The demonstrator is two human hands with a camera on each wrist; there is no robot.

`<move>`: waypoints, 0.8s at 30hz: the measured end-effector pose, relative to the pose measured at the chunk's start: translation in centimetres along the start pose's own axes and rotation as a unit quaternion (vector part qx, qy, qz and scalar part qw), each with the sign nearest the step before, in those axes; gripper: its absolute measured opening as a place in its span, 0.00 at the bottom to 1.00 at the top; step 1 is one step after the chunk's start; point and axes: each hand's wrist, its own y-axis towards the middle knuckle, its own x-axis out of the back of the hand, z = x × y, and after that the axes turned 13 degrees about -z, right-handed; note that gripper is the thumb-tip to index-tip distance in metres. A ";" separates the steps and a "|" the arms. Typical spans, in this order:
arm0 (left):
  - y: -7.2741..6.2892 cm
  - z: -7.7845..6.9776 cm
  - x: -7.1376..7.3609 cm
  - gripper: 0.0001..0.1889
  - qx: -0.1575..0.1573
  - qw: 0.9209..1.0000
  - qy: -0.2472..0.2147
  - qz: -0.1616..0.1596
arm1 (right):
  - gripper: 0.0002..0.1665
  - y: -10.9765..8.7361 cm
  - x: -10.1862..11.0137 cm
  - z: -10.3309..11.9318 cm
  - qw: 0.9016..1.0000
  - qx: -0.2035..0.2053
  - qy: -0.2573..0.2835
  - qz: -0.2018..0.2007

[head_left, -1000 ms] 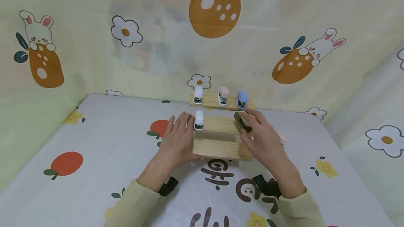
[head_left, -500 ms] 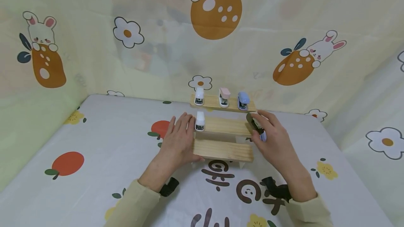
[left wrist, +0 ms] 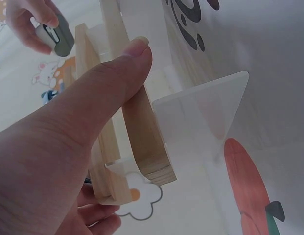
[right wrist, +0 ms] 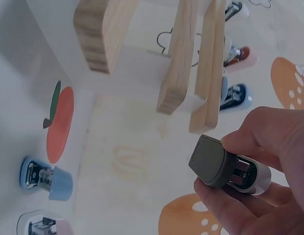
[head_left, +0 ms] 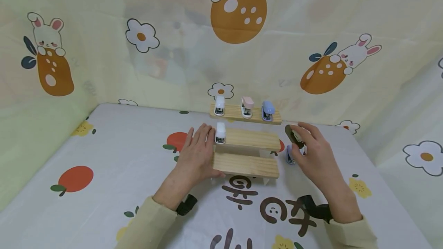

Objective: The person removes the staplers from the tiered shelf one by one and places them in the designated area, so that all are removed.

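Observation:
A stepped wooden rack with three boards on clear supports stands mid-table. My left hand grips its left end, the thumb over the lowest board's edge and the fingers along the higher boards. Right of the rack, my right hand pinches a dark green mini stapler between thumb and fingers, off the table. On the middle board's left end stands a white stapler. The top board carries a white stapler, a pink stapler and a blue stapler.
On the table right of the rack, below my right hand, stands another blue stapler. Beside it is a pale pink stapler, partly cut off by the view's edge. A printed cloth covers the table, and printed curtains surround it.
My right hand has carried the green stapler rightward, from above the middle board's right end to beyond the rack. The blue stapler on the table has come into view. My left hand stays put.

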 end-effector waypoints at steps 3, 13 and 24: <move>0.0 0.0 -0.1 0.68 0.001 1.000 0.000 0.003 | 0.29 -0.3 0.1 -0.5 1.000 -0.014 0.002 0.001; 0.0 -0.1 -0.1 0.69 0.005 1.000 -0.003 0.006 | 0.29 -0.6 0.6 -1.8 0.999 -0.045 -0.002 0.009; 0.1 -0.2 0.1 0.69 0.007 1.000 -0.007 0.009 | 0.28 -0.8 1.6 -3.7 0.996 -0.084 -0.024 0.012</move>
